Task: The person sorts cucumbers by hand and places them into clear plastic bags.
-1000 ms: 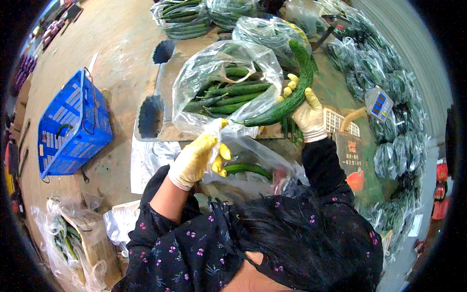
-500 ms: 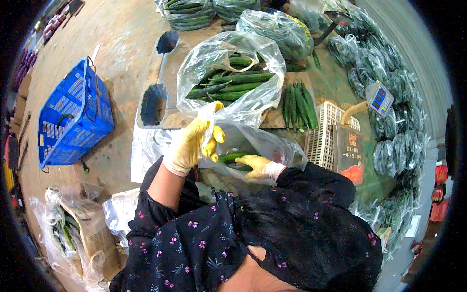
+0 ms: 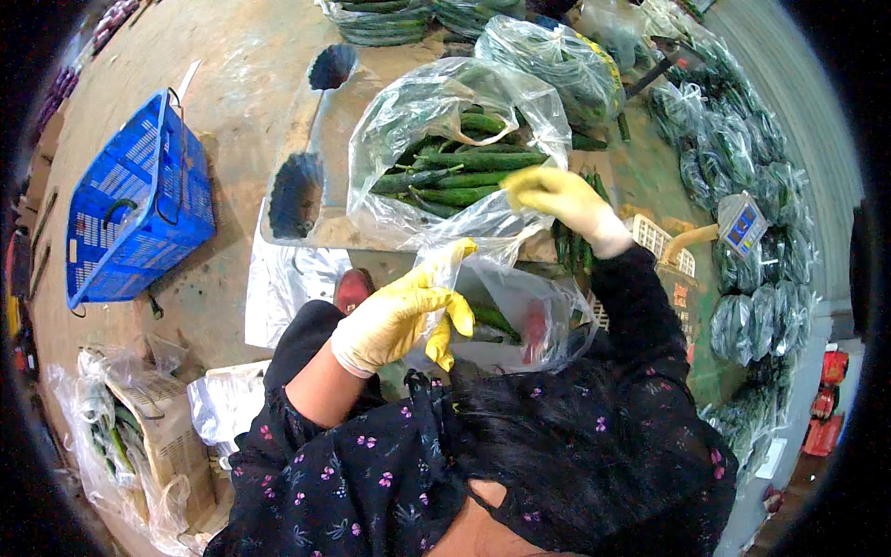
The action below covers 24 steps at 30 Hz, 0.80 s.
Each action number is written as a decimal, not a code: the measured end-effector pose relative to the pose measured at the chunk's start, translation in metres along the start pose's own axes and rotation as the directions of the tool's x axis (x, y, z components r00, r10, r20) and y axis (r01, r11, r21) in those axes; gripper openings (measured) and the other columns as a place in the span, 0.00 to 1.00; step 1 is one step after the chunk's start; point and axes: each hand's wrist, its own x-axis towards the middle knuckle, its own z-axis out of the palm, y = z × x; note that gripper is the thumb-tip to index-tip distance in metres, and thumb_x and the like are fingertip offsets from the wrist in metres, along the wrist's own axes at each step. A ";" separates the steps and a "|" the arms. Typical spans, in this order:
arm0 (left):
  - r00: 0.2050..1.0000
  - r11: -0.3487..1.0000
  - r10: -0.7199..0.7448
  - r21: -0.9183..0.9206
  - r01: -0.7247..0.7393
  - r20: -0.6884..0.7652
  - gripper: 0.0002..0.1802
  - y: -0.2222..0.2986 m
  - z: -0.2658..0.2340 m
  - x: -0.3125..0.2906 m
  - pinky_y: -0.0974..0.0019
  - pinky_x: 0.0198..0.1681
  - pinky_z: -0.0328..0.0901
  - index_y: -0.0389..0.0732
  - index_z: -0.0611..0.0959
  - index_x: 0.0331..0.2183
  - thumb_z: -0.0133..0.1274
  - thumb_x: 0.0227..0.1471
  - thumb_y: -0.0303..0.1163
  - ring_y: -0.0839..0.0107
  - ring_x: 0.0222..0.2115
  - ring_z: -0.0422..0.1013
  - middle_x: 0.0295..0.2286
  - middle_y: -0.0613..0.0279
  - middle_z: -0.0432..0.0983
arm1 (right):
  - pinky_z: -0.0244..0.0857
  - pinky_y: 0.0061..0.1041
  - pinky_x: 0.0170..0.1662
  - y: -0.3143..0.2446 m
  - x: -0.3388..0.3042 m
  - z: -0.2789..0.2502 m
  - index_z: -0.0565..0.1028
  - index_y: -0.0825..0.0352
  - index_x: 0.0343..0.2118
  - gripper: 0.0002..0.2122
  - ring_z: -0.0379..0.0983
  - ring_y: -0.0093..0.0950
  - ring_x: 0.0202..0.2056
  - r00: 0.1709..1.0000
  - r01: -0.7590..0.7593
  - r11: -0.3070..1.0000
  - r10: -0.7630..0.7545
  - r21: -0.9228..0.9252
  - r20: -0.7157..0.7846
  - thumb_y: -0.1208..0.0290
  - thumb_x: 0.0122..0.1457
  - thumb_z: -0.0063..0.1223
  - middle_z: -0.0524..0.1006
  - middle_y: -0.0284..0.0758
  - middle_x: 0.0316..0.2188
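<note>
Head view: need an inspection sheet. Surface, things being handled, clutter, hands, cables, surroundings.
Surface: low brown platform, looks soiled.
Things handled: open clear bag with cucumbers inside; lower clear bag nearer the person, a cucumber visible in it; loose cucumbers right of the open bag, partly hidden.
Clutter: blue crate on the floor at left; white plastic sheeting near the platform.
Hands: left hand grips the lower bag's film; right hand over the open bag's near-right rim, contact unclear.
Cables: nothing seen.
Surroundings: bagged green vegetables along the right; display on a post.
</note>
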 end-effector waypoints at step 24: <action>0.996 0.993 -0.008 0.119 0.018 -0.084 0.34 0.003 0.001 0.019 0.63 0.24 0.70 0.46 0.49 0.58 0.44 0.53 0.31 0.65 0.18 0.72 0.28 0.48 0.73 | 0.63 0.33 0.45 0.076 0.057 -0.012 0.72 0.61 0.42 0.18 0.69 0.38 0.43 0.944 -0.156 0.760 -0.073 -0.631 -0.321 0.67 0.45 0.53 0.73 0.41 0.40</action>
